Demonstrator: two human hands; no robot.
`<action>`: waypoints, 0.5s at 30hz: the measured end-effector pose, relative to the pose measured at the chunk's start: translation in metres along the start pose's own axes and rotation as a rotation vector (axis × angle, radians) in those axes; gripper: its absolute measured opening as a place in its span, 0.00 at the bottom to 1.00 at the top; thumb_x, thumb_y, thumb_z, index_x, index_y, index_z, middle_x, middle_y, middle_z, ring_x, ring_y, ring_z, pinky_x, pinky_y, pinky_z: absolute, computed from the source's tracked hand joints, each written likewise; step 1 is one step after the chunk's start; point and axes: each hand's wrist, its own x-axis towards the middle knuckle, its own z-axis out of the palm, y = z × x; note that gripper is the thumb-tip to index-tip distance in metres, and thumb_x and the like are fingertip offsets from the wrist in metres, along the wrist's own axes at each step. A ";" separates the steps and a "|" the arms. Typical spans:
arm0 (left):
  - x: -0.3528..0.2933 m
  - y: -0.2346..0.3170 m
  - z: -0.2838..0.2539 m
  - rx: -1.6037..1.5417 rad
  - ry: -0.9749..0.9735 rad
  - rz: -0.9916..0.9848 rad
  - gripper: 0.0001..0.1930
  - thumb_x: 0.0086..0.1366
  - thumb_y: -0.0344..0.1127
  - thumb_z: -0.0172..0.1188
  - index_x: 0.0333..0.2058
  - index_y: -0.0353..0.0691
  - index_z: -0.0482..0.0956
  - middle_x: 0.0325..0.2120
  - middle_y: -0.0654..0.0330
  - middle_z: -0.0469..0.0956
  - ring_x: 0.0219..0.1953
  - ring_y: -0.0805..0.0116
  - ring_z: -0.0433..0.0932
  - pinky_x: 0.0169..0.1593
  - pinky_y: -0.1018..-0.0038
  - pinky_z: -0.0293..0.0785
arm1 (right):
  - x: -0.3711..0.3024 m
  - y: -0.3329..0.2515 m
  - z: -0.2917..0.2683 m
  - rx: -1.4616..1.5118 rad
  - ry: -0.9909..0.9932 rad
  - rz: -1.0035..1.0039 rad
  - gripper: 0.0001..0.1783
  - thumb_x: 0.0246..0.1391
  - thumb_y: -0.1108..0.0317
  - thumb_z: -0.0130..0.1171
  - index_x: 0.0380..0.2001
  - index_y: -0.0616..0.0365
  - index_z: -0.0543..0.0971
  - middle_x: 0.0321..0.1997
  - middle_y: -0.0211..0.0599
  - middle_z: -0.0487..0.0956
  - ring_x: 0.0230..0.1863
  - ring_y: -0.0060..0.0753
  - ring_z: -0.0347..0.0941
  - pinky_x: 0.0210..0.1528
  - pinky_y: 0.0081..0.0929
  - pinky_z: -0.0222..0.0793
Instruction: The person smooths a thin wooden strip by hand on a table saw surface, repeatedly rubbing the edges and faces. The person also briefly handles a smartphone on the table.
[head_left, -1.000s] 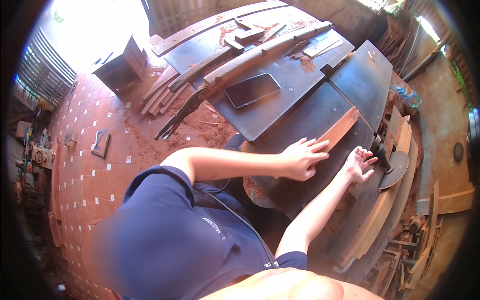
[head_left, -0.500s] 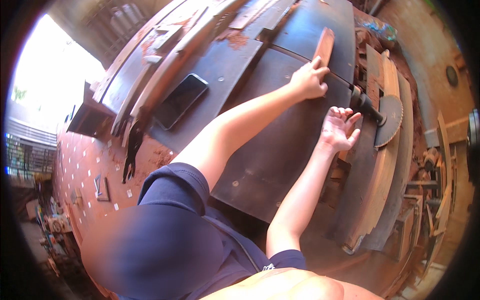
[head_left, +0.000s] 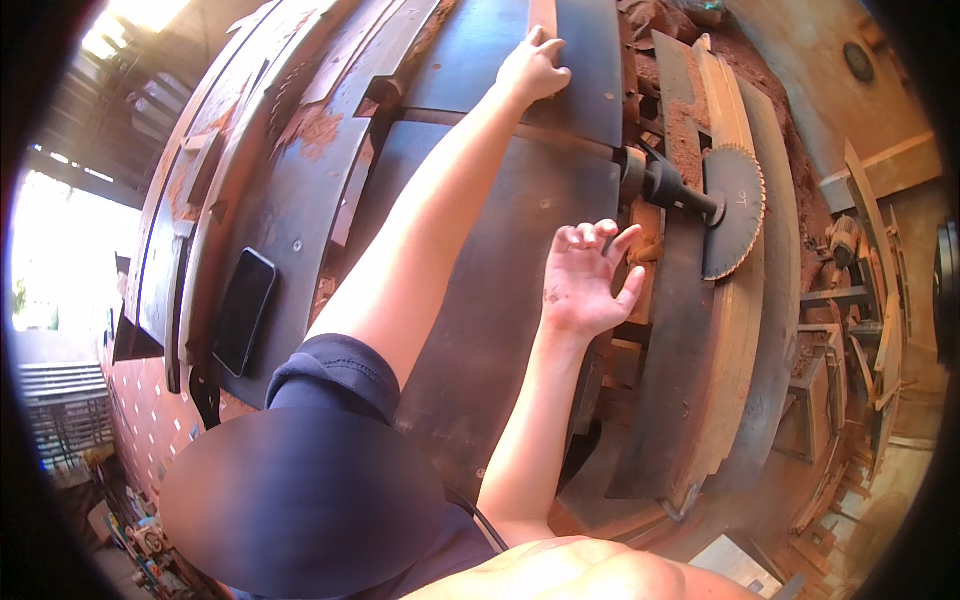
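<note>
My left hand (head_left: 532,68) is stretched far forward over the dark metal machine table (head_left: 470,240). Its fingers grip the near end of a reddish-brown wooden strip (head_left: 543,15), whose far end runs out of the picture at the top. My right hand (head_left: 590,280) is raised, palm up, above the right edge of the table. Its fingers are apart and half curled, with nothing in them. To its upper right a round toothed saw blade (head_left: 737,212) is mounted on a dark shaft (head_left: 672,187); the hand does not touch either.
A black phone (head_left: 244,312) lies on the left part of the machine. Reddish sawdust (head_left: 316,130) covers parts of the surface. Long wooden boards (head_left: 735,330) run beside and under the blade. Timber pieces (head_left: 888,330) lean at the far right.
My left hand has moved the wooden strip farther forward, toward the top of the picture. My right hand stays open, palm up. The view has turned, so the machine appears shifted left.
</note>
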 end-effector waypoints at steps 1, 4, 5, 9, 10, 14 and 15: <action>0.003 -0.013 0.006 0.035 0.030 0.001 0.33 0.55 0.47 0.57 0.62 0.51 0.70 0.67 0.49 0.58 0.62 0.47 0.69 0.64 0.62 0.67 | 0.001 0.001 -0.001 0.000 0.005 0.011 0.25 0.62 0.48 0.46 0.53 0.52 0.76 0.40 0.40 0.74 0.36 0.38 0.67 0.46 0.39 0.64; 0.009 -0.015 0.011 0.073 -0.007 0.014 0.35 0.56 0.47 0.56 0.65 0.51 0.68 0.71 0.45 0.51 0.66 0.45 0.65 0.67 0.62 0.64 | 0.002 0.001 0.001 0.002 0.020 0.002 0.24 0.61 0.49 0.47 0.53 0.52 0.76 0.40 0.40 0.74 0.35 0.38 0.67 0.46 0.39 0.64; 0.011 -0.013 0.010 0.074 -0.034 0.017 0.35 0.56 0.47 0.56 0.65 0.51 0.67 0.71 0.44 0.49 0.66 0.45 0.64 0.67 0.62 0.63 | 0.003 0.000 0.001 0.010 0.019 -0.001 0.24 0.61 0.49 0.48 0.53 0.52 0.75 0.40 0.40 0.74 0.35 0.38 0.67 0.46 0.39 0.64; -0.007 -0.007 -0.001 0.076 -0.077 0.016 0.36 0.56 0.45 0.57 0.65 0.49 0.67 0.69 0.42 0.54 0.65 0.44 0.65 0.66 0.62 0.64 | 0.004 -0.005 0.001 0.013 0.020 -0.026 0.25 0.59 0.49 0.49 0.53 0.52 0.75 0.40 0.41 0.74 0.35 0.38 0.67 0.45 0.39 0.64; -0.018 -0.004 -0.005 0.056 -0.079 0.036 0.35 0.56 0.45 0.57 0.65 0.48 0.67 0.69 0.42 0.55 0.65 0.43 0.65 0.66 0.62 0.65 | 0.004 -0.006 0.000 0.015 0.026 -0.032 0.25 0.59 0.49 0.50 0.53 0.52 0.75 0.40 0.41 0.74 0.35 0.38 0.67 0.44 0.39 0.64; -0.070 -0.005 -0.026 -0.012 -0.017 0.109 0.32 0.55 0.39 0.57 0.61 0.43 0.72 0.66 0.43 0.59 0.61 0.43 0.69 0.63 0.62 0.68 | 0.006 -0.007 -0.004 -0.049 0.013 -0.031 0.26 0.58 0.48 0.50 0.53 0.53 0.74 0.40 0.43 0.75 0.34 0.39 0.67 0.43 0.40 0.64; -0.086 -0.003 -0.034 -0.027 -0.027 0.116 0.32 0.54 0.38 0.57 0.61 0.43 0.72 0.67 0.43 0.59 0.61 0.44 0.69 0.63 0.62 0.68 | 0.006 -0.006 -0.005 -0.051 0.002 -0.024 0.26 0.58 0.48 0.50 0.54 0.53 0.74 0.40 0.43 0.75 0.34 0.40 0.67 0.43 0.40 0.64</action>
